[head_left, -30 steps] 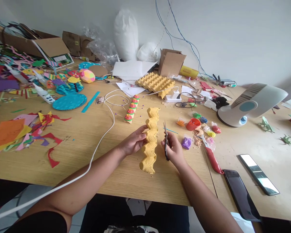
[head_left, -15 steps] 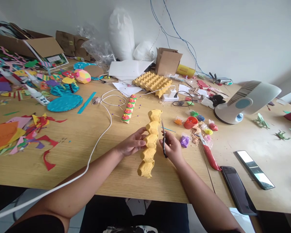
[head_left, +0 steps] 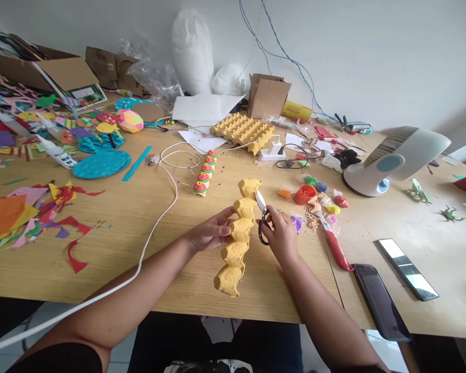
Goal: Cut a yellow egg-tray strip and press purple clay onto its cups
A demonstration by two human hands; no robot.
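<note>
A yellow egg carton strip (head_left: 236, 249), one row of bumps long, is held up over the table in front of me. My left hand (head_left: 213, 229) pinches its left edge near the middle, thumb on the front and fingers partly hidden behind. In my right hand (head_left: 281, 235) is a pair of black-handled scissors (head_left: 261, 201), blades pointing up and left. Their tip is close to the strip's upper right edge; whether it touches I cannot tell. Beyond the strip lies a decorated strip (head_left: 204, 176) with red and green bumps and pins around it.
A yellow egg tray (head_left: 243, 129) lies at the back. To the right are an orange cup (head_left: 305, 194), clay packets, a red-handled knife (head_left: 337, 251), two phones (head_left: 380, 298) and a white fan (head_left: 396, 160). A white cable (head_left: 151, 233) runs over my left forearm. Paper scraps (head_left: 75, 220) cover the left.
The scissors have turned so their blades tilt left and show broadside, nearer the strip's top. The strip's lower end has swung slightly left and toward me.
</note>
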